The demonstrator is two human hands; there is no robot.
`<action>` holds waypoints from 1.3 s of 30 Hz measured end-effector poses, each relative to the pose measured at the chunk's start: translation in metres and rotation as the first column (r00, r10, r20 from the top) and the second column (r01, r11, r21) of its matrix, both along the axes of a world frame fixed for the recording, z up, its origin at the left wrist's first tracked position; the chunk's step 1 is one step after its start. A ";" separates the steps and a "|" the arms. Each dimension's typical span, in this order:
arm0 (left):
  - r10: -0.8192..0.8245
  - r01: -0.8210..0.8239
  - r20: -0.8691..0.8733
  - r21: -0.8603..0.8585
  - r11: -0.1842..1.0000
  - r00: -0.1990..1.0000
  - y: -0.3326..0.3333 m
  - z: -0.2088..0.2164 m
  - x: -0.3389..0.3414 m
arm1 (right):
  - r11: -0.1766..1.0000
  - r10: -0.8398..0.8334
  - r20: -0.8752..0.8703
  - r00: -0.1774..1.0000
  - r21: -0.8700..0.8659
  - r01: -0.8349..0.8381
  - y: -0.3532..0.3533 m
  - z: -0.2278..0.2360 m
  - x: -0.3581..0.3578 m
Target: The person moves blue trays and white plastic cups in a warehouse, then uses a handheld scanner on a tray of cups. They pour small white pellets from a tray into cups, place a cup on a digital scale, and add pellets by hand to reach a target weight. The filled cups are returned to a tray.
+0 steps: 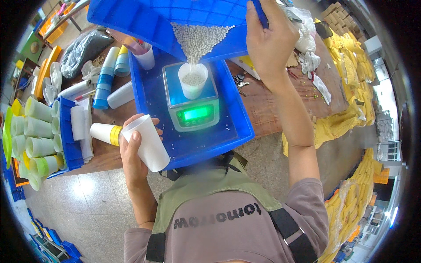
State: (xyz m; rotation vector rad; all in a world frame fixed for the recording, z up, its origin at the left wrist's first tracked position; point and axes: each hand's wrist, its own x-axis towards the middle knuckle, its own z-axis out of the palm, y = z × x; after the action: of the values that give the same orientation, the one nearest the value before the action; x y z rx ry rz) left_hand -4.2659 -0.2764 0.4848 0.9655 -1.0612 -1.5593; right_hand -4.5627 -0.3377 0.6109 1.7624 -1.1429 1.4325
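Note:
My right hand [272, 48] grips the edge of a tilted blue plastic bin [131, 16]. White pellets [199, 38] gather in its lower corner and stream into a white cup [192, 90]. That cup stands upright, partly filled, on a digital scale [180, 118] with a lit green display. Under the scale is a larger blue tray [210, 149], with a few loose pellets on its floor. My left hand [133, 164] is wrapped round another white cup [149, 144], tilted beside the tray's left edge. A white and yellow cup stack [103, 132] lies just behind those fingers; whether they touch it I cannot tell.
Pale cups [39, 127] pack a blue crate [71, 153] at the left. Blue cup stacks [103, 85] and a grey plastic bag [85, 50] lie behind. Keys [240, 82] and a white glove [322, 90] are on the brown table [272, 107]. Yellow sacks [351, 210] line the right.

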 end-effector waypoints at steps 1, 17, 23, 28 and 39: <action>0.004 -0.004 0.005 -0.002 1.000 1.000 0.000 0.000 0.000 | 1.000 -0.004 -0.003 1.000 -0.008 0.004 0.000 0.001 0.002; -0.033 0.032 -0.045 -0.006 0.999 0.998 0.002 0.000 0.001 | 0.973 -0.139 0.133 0.981 0.204 0.111 -0.013 0.006 -0.026; -0.035 0.034 -0.025 -0.019 0.999 0.999 0.001 -0.001 0.001 | 0.814 -0.073 0.484 0.872 0.535 -0.228 -0.035 -0.008 -0.103; -0.039 0.039 -0.043 -0.002 0.999 0.998 0.000 -0.002 0.003 | 0.652 -0.385 0.604 0.698 0.713 -0.257 0.027 -0.033 -0.177; -0.102 0.102 -0.114 0.000 0.995 0.988 -0.017 -0.004 -0.002 | 0.536 -0.784 0.560 0.267 0.828 -0.164 0.273 -0.159 -0.223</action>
State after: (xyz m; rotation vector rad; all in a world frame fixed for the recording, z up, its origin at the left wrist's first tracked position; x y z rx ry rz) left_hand -4.2679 -0.2934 0.4807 0.8268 -1.0403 -1.6813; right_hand -4.7860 -0.0643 0.4518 0.6190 -3.0159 1.7490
